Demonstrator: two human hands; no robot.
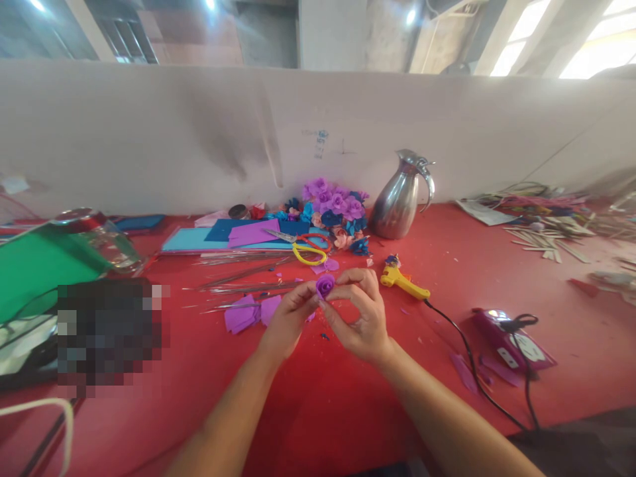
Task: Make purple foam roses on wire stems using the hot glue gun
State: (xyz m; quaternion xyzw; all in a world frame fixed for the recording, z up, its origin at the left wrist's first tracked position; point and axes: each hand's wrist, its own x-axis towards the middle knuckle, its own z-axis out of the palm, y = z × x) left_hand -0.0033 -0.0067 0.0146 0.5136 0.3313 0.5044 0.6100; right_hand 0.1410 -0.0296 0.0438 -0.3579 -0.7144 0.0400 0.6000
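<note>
Between my two hands is a small purple paper flower (325, 285), its petals rolled in a spiral. My left hand (291, 317) pinches it from the left, near its base. On the right side, the thumb and fingers of my right hand (362, 315) are curled and touch the flower's edge. Purple paper pieces (242, 314) lie to the left of my left hand. Thin metal wires (248, 289) are spread behind them. Scissors with yellow and red handles (301, 246) rest beyond my hands. A yellow glue gun (405, 283) lies right of my right hand.
Finished paper flowers (335, 205) are heaped by the wall, beside a steel jug (400, 195). Blue paper sheets (191, 240) lie at the back left, near a glass jar (102, 238). A corded power strip (514, 341) and wooden sticks (546, 238) are on the right.
</note>
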